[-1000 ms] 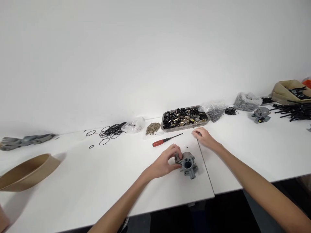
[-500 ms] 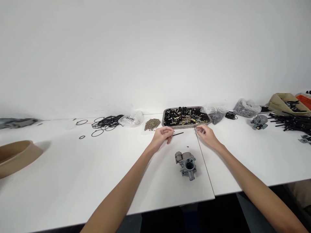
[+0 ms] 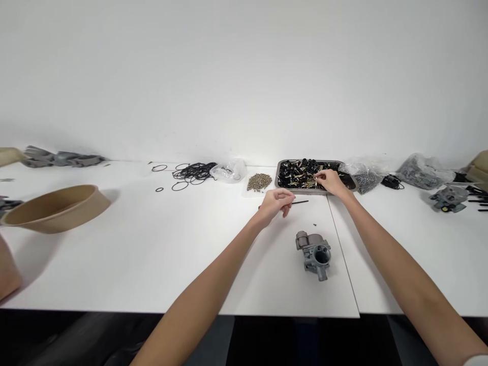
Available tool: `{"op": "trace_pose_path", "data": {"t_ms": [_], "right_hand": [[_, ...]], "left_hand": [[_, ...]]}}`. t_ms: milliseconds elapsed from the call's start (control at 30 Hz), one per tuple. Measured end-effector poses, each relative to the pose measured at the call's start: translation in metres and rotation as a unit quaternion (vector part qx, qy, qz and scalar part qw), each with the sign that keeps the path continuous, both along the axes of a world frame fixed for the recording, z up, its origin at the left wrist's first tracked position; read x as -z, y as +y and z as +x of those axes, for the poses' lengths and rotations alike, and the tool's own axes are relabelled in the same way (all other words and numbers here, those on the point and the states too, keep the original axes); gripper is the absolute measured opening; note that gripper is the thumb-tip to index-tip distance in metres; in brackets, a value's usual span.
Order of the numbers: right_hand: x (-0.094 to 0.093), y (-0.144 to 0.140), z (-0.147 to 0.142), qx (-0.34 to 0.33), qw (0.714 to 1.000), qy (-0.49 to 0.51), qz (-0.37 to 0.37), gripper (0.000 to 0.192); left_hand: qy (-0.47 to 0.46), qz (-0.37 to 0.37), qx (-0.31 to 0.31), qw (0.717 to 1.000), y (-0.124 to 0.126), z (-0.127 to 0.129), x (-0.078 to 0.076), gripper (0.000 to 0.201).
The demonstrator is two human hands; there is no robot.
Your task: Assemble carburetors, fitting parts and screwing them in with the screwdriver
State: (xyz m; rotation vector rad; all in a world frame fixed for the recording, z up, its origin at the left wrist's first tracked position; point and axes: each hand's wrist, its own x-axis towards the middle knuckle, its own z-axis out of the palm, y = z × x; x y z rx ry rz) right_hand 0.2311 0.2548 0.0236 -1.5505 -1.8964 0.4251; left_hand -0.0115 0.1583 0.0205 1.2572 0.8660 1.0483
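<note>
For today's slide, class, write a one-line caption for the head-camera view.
Left hand over a screwdriver, right hand picking in the metal parts tray, grey carburetor body lying untouched nearer.

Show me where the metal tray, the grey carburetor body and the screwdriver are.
metal tray (image 3: 279, 179), head view, left rim.
grey carburetor body (image 3: 315, 254), head view, middle of casting.
screwdriver (image 3: 301, 202), head view, bare dark shaft.

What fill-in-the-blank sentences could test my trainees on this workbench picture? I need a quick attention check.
1. The right hand reaches into the metal ____ of small parts.
2. The left hand covers the handle of a ____ lying on the table.
3. The grey carburetor body is touched by ____ hand.
4. The brown paper bowl sits at the far ____.

Missing words: tray; screwdriver; neither; left
</note>
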Motion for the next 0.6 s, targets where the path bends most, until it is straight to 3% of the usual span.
{"op": "trace_pose_path", "data": {"t_ms": [200, 300, 433, 533, 600], "right_hand": [[-0.016, -0.011, 0.009, 0.021, 0.998, 0.048, 0.043, 0.01], [-0.032, -0.021, 0.002, 0.038, 0.993, 0.081, 0.083, 0.015], [-0.049, -0.043, -0.022, -0.078, 0.988, 0.127, 0.035, 0.013], [-0.05, -0.06, -0.048, -0.181, 0.969, 0.16, -0.057, 0.016], [-0.046, -0.068, -0.062, -0.215, 0.952, 0.19, -0.101, 0.015]], "left_hand": [[0.002, 0.013, 0.002, 1.0, 0.002, -0.001, 0.0, 0.022], [0.008, 0.047, -0.038, 0.998, 0.002, -0.001, 0.0, 0.018], [0.01, 0.1, -0.093, 0.991, 0.001, -0.001, -0.002, 0.034], [0.0, 0.097, -0.085, 0.992, 0.001, 0.0, -0.002, 0.048], [-0.011, 0.098, -0.072, 0.993, 0.002, 0.0, -0.002, 0.051]]}}
